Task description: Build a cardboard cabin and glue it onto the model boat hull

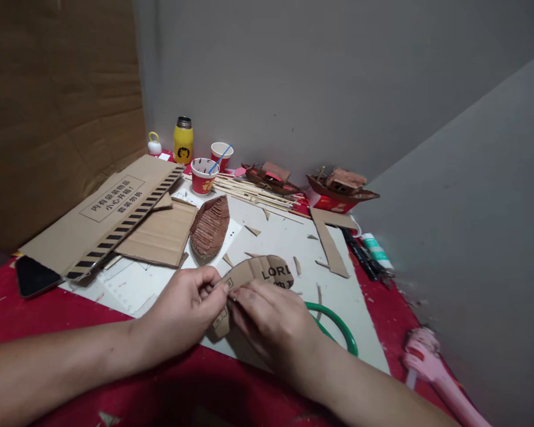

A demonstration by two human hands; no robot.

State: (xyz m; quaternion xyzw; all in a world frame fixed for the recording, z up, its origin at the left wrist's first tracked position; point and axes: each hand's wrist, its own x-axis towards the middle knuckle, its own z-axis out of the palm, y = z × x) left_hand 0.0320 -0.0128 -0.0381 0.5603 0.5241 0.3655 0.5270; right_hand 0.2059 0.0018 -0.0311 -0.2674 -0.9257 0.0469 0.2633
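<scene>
Near the front of the white board, my left hand (189,305) grips the left part of a curved cardboard piece (258,271) printed with black letters. My right hand (271,317) pinches the same piece close to my left fingertips and covers its middle. Green scissor handles (349,332) lie beside and partly behind my right hand. Beyond my hands rests a brown boat hull (210,228) with ridged insides, and small cardboard scraps (252,230) are scattered around it.
Large cardboard sheets (102,207) lie at the left over a dark phone (38,277). Paper cups (203,176), a yellow bottle (183,141), wooden sticks (249,193) and two model boats (343,185) stand at the back. A pink glue gun (427,359) lies right.
</scene>
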